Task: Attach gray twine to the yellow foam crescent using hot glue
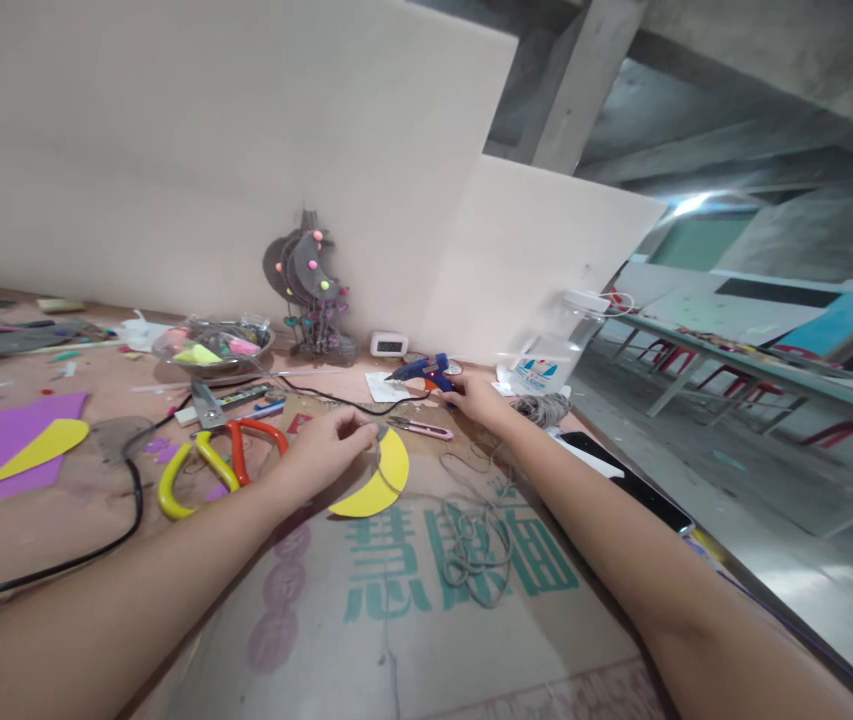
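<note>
Cardboard (227,650): yellow crescent (390,472) just beside L fingers (357,436) (pressed tog.), R fingers (457,396) round glue gun (426,369).

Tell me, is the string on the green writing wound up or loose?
Loose: the grey string lies in open, tangled loops over the green writing, beside the yellow moon shape.

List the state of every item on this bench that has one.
Glue gun: gripped in the right hand
Left hand: fingers curled at the crescent's upper end
Yellow crescent: lying flat
Grey string: loosely tangled
Yellow-handled tool: handles spread
Metal bowl: filled
Plastic jar: upright, lid on
Phone: screen dark
Pink cutter: lying down, blade position unclear
</note>
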Available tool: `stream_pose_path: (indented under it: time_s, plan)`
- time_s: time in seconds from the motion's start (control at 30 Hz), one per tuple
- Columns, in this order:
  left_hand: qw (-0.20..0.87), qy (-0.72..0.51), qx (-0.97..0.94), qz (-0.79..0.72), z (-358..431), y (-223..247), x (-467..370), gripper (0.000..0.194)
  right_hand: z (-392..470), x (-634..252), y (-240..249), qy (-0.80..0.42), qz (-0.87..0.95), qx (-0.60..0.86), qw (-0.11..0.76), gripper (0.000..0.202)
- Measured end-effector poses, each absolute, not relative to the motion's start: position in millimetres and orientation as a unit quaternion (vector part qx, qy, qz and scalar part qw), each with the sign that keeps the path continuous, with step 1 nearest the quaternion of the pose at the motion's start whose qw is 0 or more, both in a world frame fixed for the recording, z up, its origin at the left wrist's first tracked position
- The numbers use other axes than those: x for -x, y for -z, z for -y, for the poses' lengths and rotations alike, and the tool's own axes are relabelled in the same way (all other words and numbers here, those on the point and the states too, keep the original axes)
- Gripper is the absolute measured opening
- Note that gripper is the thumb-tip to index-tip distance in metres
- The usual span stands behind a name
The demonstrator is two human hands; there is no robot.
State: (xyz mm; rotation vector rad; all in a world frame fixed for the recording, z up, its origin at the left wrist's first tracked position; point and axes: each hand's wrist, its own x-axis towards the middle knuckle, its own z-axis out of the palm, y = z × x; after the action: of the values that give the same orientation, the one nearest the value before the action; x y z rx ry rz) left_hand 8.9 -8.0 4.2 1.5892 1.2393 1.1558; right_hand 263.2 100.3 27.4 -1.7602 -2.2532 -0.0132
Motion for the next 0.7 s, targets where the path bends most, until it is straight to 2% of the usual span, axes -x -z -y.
stream_pose_path:
  time_s: [0.27,0.37,0.47,0.57,0.63,0.7]
  plan:
    - [0.394,-0.451,-0.636,-0.486,9.7,-5.6,-8.9,0.022,-71.4,-246.4,-55.4,0.047,0.781,0.609,0.125,0.019]
    - [0.393,-0.448,-0.647,-0.475,9.3,-5.1,-7.7,0.022,-41.5,-228.5,-57.6,0.03,0.819,0.554,0.148,0.023]
    - [0.389,-0.466,-0.642,-0.469,6.5,-3.2,-6.6,0.023,-6.4,-211.2,-52.2,-0.146,0.831,0.493,0.212,0.024]
    - [0.379,-0.474,-0.636,-0.476,2.4,-0.3,-5.2,0.024,18.2,-201.9,-47.2,-0.404,0.753,0.483,0.189,0.027]
    - [0.369,-0.479,-0.634,-0.481,0.4,1.5,-3.9,0.026,25.0,-200.8,-47.7,-0.492,0.706,0.476,0.178,0.031]
    - [0.36,-0.479,-0.633,-0.489,-0.4,2.3,-3.0,0.026,26.6,-202.0,-51.2,-0.511,0.704,0.47,0.147,0.03]
